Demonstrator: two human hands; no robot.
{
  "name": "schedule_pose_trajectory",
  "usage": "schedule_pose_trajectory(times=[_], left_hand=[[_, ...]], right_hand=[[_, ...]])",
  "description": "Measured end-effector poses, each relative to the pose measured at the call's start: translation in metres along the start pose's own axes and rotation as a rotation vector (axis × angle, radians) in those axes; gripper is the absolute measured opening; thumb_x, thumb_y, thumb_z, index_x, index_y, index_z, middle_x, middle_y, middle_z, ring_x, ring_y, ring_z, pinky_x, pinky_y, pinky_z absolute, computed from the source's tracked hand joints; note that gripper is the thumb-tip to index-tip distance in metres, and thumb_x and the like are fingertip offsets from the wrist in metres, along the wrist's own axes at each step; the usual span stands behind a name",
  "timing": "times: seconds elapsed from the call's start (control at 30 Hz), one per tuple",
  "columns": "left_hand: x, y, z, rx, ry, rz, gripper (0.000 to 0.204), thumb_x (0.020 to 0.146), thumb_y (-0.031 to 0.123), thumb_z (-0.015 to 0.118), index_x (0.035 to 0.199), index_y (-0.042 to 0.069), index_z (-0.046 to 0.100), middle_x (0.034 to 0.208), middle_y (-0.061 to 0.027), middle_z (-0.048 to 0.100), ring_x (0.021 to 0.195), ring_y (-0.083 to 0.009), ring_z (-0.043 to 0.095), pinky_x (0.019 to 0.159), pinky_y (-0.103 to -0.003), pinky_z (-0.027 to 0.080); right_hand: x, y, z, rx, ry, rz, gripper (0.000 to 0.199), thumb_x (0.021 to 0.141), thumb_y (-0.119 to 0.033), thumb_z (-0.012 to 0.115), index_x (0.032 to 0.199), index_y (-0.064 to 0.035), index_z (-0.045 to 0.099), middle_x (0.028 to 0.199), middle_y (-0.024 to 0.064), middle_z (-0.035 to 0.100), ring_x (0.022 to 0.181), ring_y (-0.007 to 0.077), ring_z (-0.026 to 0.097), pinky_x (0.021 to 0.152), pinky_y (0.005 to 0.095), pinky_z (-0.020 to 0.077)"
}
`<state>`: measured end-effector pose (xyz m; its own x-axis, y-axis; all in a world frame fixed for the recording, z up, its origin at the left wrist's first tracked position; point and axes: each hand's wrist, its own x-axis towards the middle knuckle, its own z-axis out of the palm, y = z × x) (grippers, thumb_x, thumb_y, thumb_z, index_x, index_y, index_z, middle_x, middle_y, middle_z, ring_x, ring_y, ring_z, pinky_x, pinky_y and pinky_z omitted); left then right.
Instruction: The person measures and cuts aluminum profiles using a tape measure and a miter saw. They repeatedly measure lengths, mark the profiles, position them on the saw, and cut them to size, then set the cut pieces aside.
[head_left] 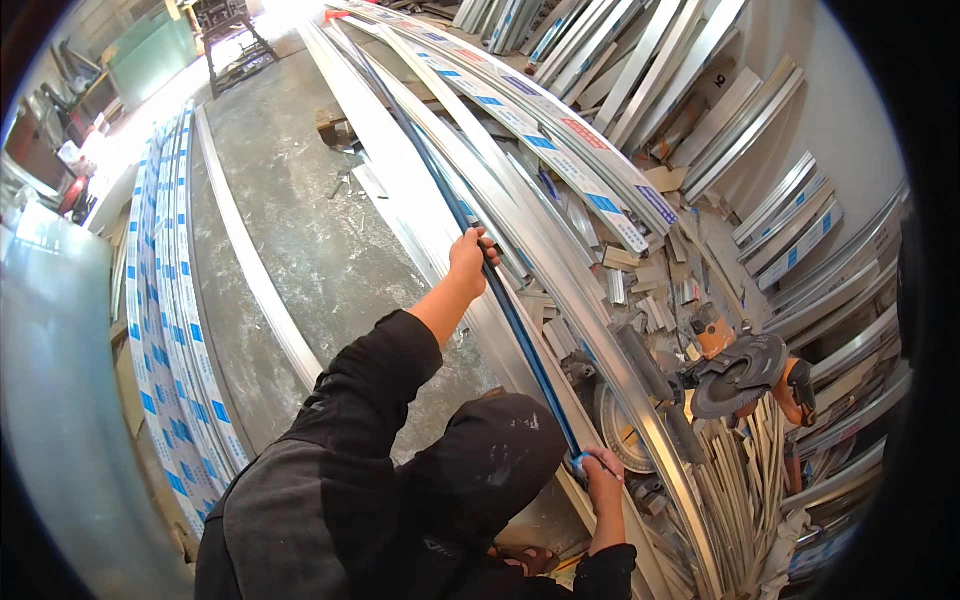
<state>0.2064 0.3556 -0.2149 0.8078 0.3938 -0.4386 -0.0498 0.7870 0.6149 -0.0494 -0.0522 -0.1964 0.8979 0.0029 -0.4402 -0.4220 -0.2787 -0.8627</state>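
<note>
A long, thin dark strip with a bluish sheen (532, 358) runs lengthwise along pale metal profiles in front of me. My left hand (472, 262) is closed around this strip partway along it, the arm stretched forward. Close to the strip's near end, my right hand (603, 474) pinches a small slim object with a light blue end (580, 462); its kind is too small to make out. Beneath and beside the strip lie a wide silvery profile (400, 165) and another long aluminium profile (628, 385). My bent knee (490, 450) is between my arms.
A miter saw (740, 375) stands at right, beside many thin offcuts (735, 480). Profiles lean along the right wall (660, 60). On the left lie film-wrapped profiles (165, 320), a single bar (255, 260) and glass sheets (75, 400). Grey concrete floor (290, 170) shows between them.
</note>
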Motion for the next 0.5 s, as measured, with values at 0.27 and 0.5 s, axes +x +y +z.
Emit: schedule_pose_trajectory(times=[0.27, 0.5], left_hand=[[0.016, 0.032, -0.021, 0.228, -0.102, 0.097, 0.022, 0.105, 0.022, 0.048, 0.091, 0.007, 0.055, 0.07, -0.0025, 0.051, 0.063, -0.0173, 0.051, 0.062, -0.032, 0.046], [-0.121, -0.033, 0.01, 0.531, -0.75, -0.416, 0.029, 0.108, 0.025, 0.046, 0.118, 0.0, 0.056, 0.109, -0.0121, 0.065, 0.104, -0.0277, 0.064, 0.094, -0.044, 0.053]], right_hand=[[-0.039, 0.049, 0.0, 0.008, -0.06, 0.149, 0.03, 0.09, -0.019, 0.07, 0.115, -0.0027, 0.067, 0.102, 0.0046, 0.069, 0.093, 0.0145, 0.063, 0.084, 0.0305, 0.0519], [-0.042, 0.017, 0.045, 0.17, -0.016, 0.009, 0.043, 0.091, -0.033, 0.07, 0.121, -0.0027, 0.066, 0.109, 0.0072, 0.07, 0.099, 0.0148, 0.062, 0.087, 0.0313, 0.0496]])
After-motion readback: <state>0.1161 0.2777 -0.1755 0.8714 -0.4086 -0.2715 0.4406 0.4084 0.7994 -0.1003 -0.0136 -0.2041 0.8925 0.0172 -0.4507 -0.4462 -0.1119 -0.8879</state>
